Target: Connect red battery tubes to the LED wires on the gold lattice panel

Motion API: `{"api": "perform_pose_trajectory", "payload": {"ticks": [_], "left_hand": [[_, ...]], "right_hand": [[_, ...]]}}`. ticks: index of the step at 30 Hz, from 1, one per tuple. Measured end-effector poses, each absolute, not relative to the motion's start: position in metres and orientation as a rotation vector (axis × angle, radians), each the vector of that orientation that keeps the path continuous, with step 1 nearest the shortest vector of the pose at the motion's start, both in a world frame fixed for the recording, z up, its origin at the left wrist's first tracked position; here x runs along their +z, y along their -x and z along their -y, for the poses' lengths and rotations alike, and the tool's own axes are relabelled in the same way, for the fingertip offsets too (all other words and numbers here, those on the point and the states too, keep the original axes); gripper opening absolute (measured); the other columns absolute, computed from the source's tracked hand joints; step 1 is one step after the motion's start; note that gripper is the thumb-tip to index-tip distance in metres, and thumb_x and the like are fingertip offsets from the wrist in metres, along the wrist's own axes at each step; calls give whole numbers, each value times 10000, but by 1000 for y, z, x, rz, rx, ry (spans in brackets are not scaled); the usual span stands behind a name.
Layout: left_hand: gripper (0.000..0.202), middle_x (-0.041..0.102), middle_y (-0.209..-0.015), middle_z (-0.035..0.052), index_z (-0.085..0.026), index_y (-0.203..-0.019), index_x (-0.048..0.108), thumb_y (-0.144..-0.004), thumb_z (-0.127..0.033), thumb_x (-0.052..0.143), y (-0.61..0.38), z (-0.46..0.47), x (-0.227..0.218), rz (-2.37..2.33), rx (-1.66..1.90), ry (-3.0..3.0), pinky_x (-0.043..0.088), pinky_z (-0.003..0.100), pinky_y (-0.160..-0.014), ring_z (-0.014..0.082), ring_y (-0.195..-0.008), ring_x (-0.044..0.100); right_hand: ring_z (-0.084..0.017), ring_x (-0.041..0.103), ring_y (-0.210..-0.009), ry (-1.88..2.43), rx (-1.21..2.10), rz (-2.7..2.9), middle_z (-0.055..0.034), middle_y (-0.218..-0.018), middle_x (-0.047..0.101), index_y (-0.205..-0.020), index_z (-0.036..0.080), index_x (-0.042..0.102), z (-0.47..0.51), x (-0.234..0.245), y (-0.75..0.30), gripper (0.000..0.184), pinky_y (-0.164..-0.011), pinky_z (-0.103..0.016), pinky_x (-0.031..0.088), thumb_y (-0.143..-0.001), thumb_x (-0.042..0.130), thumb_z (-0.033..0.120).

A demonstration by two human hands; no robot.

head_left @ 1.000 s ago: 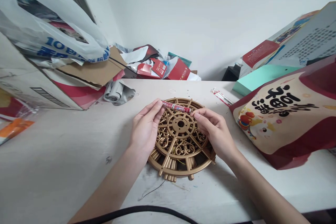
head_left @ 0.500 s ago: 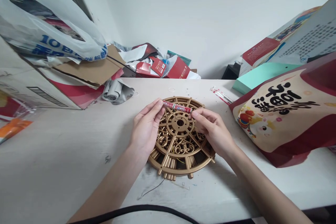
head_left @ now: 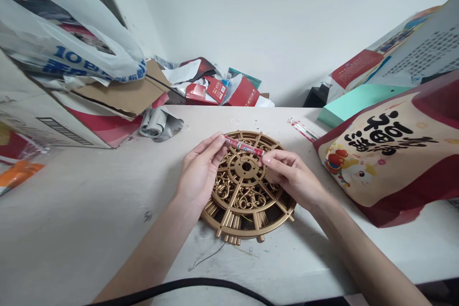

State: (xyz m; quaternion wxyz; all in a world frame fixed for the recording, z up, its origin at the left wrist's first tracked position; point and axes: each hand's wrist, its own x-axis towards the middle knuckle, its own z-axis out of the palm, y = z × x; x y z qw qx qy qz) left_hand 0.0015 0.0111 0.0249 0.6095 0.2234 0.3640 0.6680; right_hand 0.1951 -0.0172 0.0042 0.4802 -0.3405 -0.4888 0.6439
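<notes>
A round gold openwork disc (head_left: 247, 201) with spokes and scrollwork lies flat on the white table (head_left: 89, 210). Just above its far half I hold a thin red and silver stick (head_left: 244, 146), like a small wrapped tube, by both ends. My left hand (head_left: 199, 174) pinches its left end with thumb and fingertips. My right hand (head_left: 292, 177) pinches the right end, its fingers curled over the disc's right side. Both forearms reach in from the bottom edge.
A large red and tan printed bag (head_left: 390, 153) lies at the right, with a mint green box (head_left: 355, 100) behind it. A cardboard box (head_left: 71, 114) under a white plastic bag (head_left: 68, 43) fills the left. Red packets (head_left: 222, 91) pile at the back wall. A black cable (head_left: 201, 287) runs along the near edge.
Both hands and the stick stay almost in place; the right hand's fingertips have slid slightly left along the stick. The view has shifted a little.
</notes>
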Motion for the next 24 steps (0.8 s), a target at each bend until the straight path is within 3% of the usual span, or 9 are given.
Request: {"api": "perform_pose_trajectory", "payload": {"ticks": [8,13,15,21,24], "left_hand": [[142,766,-992,90,-93,-915,797,-775,-72,800,-1,-13,17,-786,1506,-597,545,173,-864,106,-901,687],[100,765,-933,90,-104,-842,792,-772,-34,777,-3,-12,22,-824,1501,-538,543,210,-903,117,-888,692],[100,766,-934,91,-106,-843,793,-772,-37,778,-4,-12,23,-823,1507,-541,544,215,-907,120,-891,692],[102,770,-942,84,-104,-869,796,-790,-47,766,-4,-11,21,-809,1503,-576,550,203,-893,115,-901,696],[102,772,-945,85,-107,-864,799,-783,-50,776,-3,-11,20,-816,1508,-584,550,198,-888,115,-902,694]], "right_hand": [[-104,233,-564,905,1600,1230,59,-580,373,-754,222,749,16,8,-203,238,-553,-291,164,-827,821,436],[-129,533,-626,981,1619,1187,5,-717,666,-804,259,799,17,10,-205,176,-628,-294,413,-768,869,417],[-148,592,-660,998,1616,1186,-9,-755,713,-806,263,803,17,10,-206,183,-665,-317,465,-756,876,423],[-147,621,-688,999,1626,1169,-15,-779,736,-802,264,811,15,9,-207,163,-686,-316,475,-751,886,399],[-125,541,-632,998,1603,1185,3,-710,669,-795,247,803,15,8,-206,174,-626,-291,412,-758,881,398]]}}
